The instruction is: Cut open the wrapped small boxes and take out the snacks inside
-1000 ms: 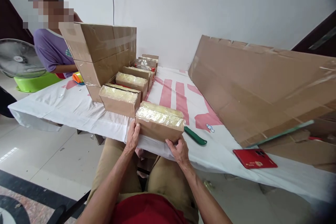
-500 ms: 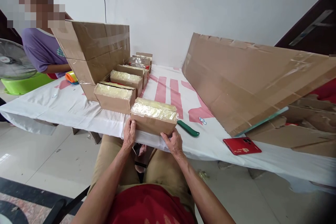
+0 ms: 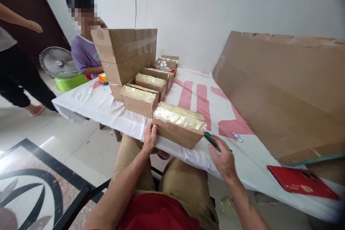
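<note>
My left hand (image 3: 150, 136) grips the near left corner of a small cardboard box (image 3: 176, 133). Shiny clear packing with a pale yellow look shows along the top of this box, which sits at the table's front edge. Just right of it lies a long dark green utility knife (image 3: 211, 140). My right hand (image 3: 223, 156) is over the knife with fingers stretched out and partly covering it; whether they press on it is unclear. Left of my box stands a similar cardboard box (image 3: 140, 102), with several more in a row behind it.
A stack of closed cartons (image 3: 129, 48) rises at the table's left. On the right leans a large cardboard sheet (image 3: 280, 90), with a red phone (image 3: 302, 182) near it. A person in purple (image 3: 83, 54) sits behind the stack; another person (image 3: 18, 72) is at far left.
My right hand has let go of the box's right end and moved right to the green utility knife. My left hand stays on the box. The view has turned left, bringing in a second person.
</note>
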Tool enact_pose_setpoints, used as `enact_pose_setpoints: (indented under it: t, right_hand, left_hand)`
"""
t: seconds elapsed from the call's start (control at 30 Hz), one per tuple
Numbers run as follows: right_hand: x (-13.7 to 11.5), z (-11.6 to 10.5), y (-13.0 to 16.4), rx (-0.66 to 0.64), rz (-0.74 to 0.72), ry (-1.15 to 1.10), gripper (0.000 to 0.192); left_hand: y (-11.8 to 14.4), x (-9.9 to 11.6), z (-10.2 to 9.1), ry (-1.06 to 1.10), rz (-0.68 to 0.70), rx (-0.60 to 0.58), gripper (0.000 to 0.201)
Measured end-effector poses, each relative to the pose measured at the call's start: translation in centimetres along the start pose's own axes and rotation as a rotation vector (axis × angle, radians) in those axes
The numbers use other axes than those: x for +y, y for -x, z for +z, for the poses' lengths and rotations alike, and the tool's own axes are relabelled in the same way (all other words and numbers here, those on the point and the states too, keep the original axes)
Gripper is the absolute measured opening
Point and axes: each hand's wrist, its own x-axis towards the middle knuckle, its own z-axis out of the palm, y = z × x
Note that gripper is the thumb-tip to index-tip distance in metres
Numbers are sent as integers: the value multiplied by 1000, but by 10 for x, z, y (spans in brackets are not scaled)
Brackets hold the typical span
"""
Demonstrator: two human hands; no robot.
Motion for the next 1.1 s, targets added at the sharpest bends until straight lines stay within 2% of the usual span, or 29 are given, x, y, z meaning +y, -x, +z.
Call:
enact_pose_setpoints:
  t: [0.07, 0.13, 0.23, 0.37, 0.47, 0.57, 0.67, 0.73, 0.8, 0.87, 1.0, 1.1]
  right_hand:
    - [16, -9, -15, -25, 27, 212, 48]
    - [25, -10, -27, -128, 54, 397, 50]
    - [23, -6, -35, -257, 56, 559, 48]
    - [4, -5, -35, -287, 91, 522, 43]
    - [-1, -11, -39, -278, 117, 464, 39]
    - [3, -30, -46, -229, 154, 429, 39]
    - [-2, -63, -58, -179, 201, 343, 43]
    - [-20, -86, -69, -131, 215, 162, 48]
    - [-50, -103, -80, -101, 167, -30, 49]
    - [-88, -111, -90, -164, 69, -58, 46]
    - [-155, -96, -106, -366, -192, -26, 38]
    - [-178, -74, -116, -464, -314, 31, 37]
  left_hand:
    - [0, 1, 0, 3, 7, 7, 44]
    - [-1, 2, 0, 9, 13, 8, 45]
    - [-1, 2, 0, 26, 8, 2, 47]
    - [0, -2, -3, 73, -33, 6, 50]
    - [0, -3, -5, 120, -66, 24, 54]
    - [-1, 3, -10, 157, -79, 48, 56]
    - [-9, 15, -15, 180, -61, 55, 56]
    - [-20, 25, -18, 188, -40, 38, 57]
    - [-34, 33, -18, 193, -21, 6, 56]
    - [-50, 39, -16, 200, -6, -38, 55]
    - [-72, 44, -6, 229, 20, -139, 56]
    - [-74, 44, 0, 252, 13, -180, 55]
